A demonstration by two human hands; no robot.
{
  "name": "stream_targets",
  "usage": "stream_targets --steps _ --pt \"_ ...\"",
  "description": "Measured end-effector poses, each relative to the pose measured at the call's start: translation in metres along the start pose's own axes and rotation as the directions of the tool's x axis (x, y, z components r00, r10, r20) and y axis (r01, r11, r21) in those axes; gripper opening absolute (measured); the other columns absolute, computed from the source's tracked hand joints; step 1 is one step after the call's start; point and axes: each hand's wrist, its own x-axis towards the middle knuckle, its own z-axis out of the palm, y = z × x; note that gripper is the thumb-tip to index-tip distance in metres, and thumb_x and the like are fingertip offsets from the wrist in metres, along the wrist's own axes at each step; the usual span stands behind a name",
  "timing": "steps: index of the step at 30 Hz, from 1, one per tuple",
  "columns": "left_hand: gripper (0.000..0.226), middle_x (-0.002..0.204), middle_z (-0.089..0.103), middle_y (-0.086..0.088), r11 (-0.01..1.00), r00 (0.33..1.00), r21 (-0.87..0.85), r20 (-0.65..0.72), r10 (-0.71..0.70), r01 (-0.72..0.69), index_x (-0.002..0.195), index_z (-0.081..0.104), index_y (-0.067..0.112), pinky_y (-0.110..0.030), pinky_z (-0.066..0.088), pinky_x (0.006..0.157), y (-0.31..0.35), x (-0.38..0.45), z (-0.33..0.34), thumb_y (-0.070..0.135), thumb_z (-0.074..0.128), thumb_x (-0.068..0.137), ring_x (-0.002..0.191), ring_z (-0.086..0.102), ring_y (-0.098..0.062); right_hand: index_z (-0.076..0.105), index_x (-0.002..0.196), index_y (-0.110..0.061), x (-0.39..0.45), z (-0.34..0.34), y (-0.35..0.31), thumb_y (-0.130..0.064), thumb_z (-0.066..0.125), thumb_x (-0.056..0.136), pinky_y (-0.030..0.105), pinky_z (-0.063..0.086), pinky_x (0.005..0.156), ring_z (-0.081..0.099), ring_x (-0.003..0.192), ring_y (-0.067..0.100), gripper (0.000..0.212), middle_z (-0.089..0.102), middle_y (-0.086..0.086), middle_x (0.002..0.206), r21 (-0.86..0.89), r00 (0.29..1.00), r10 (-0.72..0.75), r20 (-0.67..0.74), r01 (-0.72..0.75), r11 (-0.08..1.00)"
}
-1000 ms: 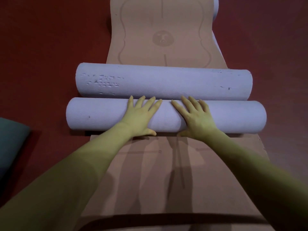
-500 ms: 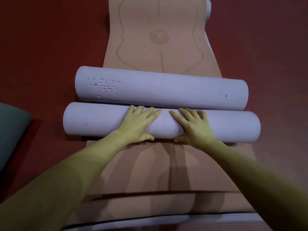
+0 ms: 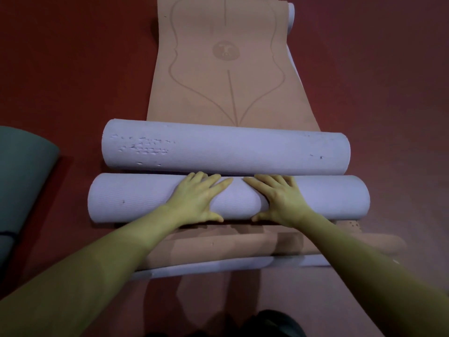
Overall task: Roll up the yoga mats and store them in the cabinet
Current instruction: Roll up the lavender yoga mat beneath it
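Two lavender mat rolls lie side by side across a flat tan yoga mat (image 3: 228, 76) printed with curved lines and a round emblem. The far roll (image 3: 226, 148) has scuff marks near its left end. The near roll (image 3: 136, 198) touches it. My left hand (image 3: 198, 197) and my right hand (image 3: 279, 198) press flat on top of the near roll at its middle, fingers spread, thumbs at its near side. The tan mat's near end (image 3: 218, 246) lies just behind the near roll, with a lavender underside edge showing.
A dark green rolled mat or cushion (image 3: 21, 176) lies on the red floor (image 3: 73, 69) at the left. A small lavender roll end (image 3: 291, 19) peeks out at the tan mat's far right corner. No cabinet is in view.
The camera has pulled back and the tan mat's near end has come into sight. Both hands stay pressed on the near roll, which now sits close to that end.
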Motion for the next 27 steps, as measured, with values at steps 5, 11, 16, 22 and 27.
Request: stream_targets --steps 5,11,16,22,27 --pt "0.101 0.151 0.036 -0.007 0.990 0.970 -0.069 0.221 -0.106 0.123 0.151 0.023 0.029 -0.040 0.031 0.105 0.003 0.006 -0.017 0.072 0.063 0.069 0.126 0.044 -0.031 0.009 0.151 -0.039 0.004 -0.015 -0.007 -0.080 0.046 0.072 0.039 0.010 0.114 0.017 0.144 0.020 0.096 0.016 -0.006 0.159 -0.030 0.974 0.090 0.207 -0.085 0.996" --pt "0.085 0.161 0.008 0.001 0.977 0.913 0.016 0.354 -0.203 0.211 0.152 0.002 0.034 -0.042 0.006 0.117 0.008 0.009 -0.022 0.078 0.012 0.080 0.146 0.013 -0.028 0.013 0.153 -0.026 0.015 -0.010 -0.014 -0.080 -0.022 0.069 0.039 0.004 0.119 0.008 0.147 0.018 0.106 0.008 -0.002 0.161 0.084 0.946 0.226 0.231 -0.251 0.964" --pt "0.067 0.135 0.055 -0.014 0.884 0.868 0.025 0.180 -0.464 0.467 0.132 0.058 0.018 -0.063 0.037 0.098 0.034 0.008 -0.016 0.059 0.029 0.087 0.120 0.053 -0.044 0.008 0.154 -0.025 0.047 -0.011 -0.004 -0.064 -0.010 0.080 0.045 0.010 0.116 0.011 0.147 0.018 0.085 0.003 -0.005 0.161 0.015 0.905 0.314 0.286 -0.331 0.943" --pt "0.074 0.138 0.053 -0.011 0.841 0.819 0.014 0.218 -0.530 0.541 0.135 0.054 0.014 -0.058 0.032 0.104 0.030 0.022 -0.017 0.056 0.018 0.086 0.123 0.049 -0.043 0.003 0.154 -0.028 0.066 -0.012 0.003 -0.048 0.016 0.100 0.047 0.006 0.117 0.012 0.146 0.014 0.059 0.010 -0.006 0.161 0.046 0.902 0.351 0.254 -0.373 0.926" --pt "0.063 0.122 0.065 -0.014 0.896 0.887 0.056 0.123 -0.444 0.441 0.121 0.066 0.008 -0.056 0.046 0.091 0.042 0.003 -0.010 0.052 0.036 0.087 0.105 0.060 -0.046 0.012 0.152 -0.031 0.040 -0.002 -0.007 -0.059 -0.002 0.087 0.050 0.008 0.116 0.014 0.145 0.014 0.073 0.010 -0.006 0.161 0.015 0.931 0.324 0.166 -0.331 0.944"
